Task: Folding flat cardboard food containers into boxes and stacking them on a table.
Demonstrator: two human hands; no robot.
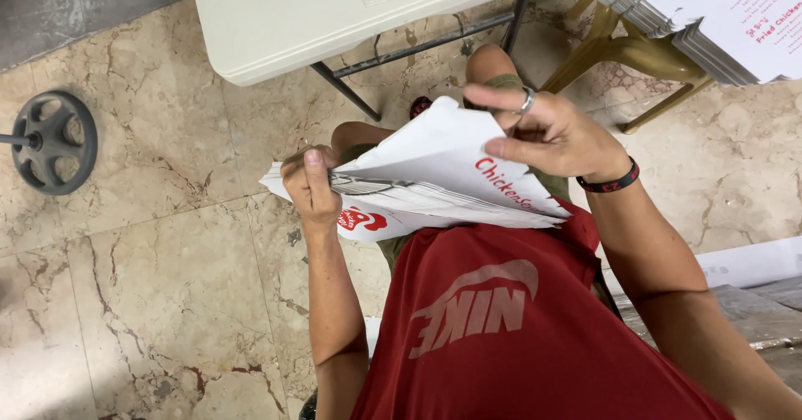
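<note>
- Stack of flat white cartons (434, 188) with red printing lies in the middle of the frame, held over the person's lap, clear of the floor.
- Left hand (311, 188) is clamped on the stack's left edge, thumb on top, fingers beneath.
- Right hand (551, 136) has its grip pinched together on the top sheet's upper right edge, lifting and bending it away from the rest; a ring and a dark wristband show.
- Handling, as a judgement: thin card, light, springy and smooth, so sheets could slide or fan out; the edges crease easily. Holding at opposite edges looks soundest.
- A white folding desk (309, 19) sits at upper centre; more stacked cartons (710, 27) at upper right; a dark wheel-shaped base (54, 142) on the marble floor (167, 286) at left.
</note>
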